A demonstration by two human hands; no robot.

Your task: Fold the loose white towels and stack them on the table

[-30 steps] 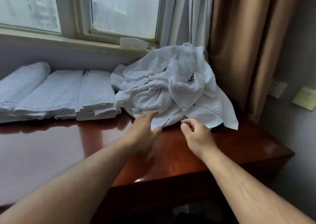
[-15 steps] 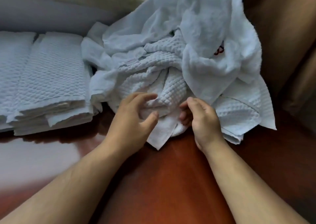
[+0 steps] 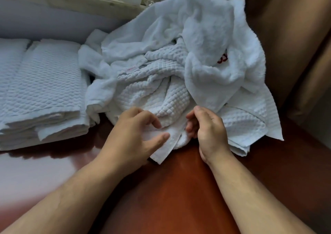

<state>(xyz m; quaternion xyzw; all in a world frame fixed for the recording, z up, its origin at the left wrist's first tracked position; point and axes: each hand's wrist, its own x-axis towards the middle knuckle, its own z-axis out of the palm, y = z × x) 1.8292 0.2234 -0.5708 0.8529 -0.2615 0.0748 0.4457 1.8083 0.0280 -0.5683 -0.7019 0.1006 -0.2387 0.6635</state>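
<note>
The loose towels (image 3: 179, 54) are lying in a crumpled heap on the table (image 3: 179, 189), toward 12 o'clock from the person, with the folded stack (image 3: 44, 90) sitting at 9 o'clock just beside the heap. These are looking soft, limp and light. They will probably sag and drag rather than hold a shape, and they are tangled enough that pulling one may bring its neighbours along. The waffle towel (image 3: 152, 94) is lying lowest and nearest, its flat hem corner (image 3: 161, 155) pointing to 6 o'clock. That hem looks like the sensible hold: two spots along one edge, so the cloth can be lifted out and shaken flat.

The left hand (image 3: 132, 140) is resting on that corner, thumb and curved fingers spread apart with cloth lying between them, not pinching. The right hand (image 3: 209, 131), at 3 o'clock from the left, is curling its fingers against the hem fold. I cannot tell whether it is gripping cloth.
</note>
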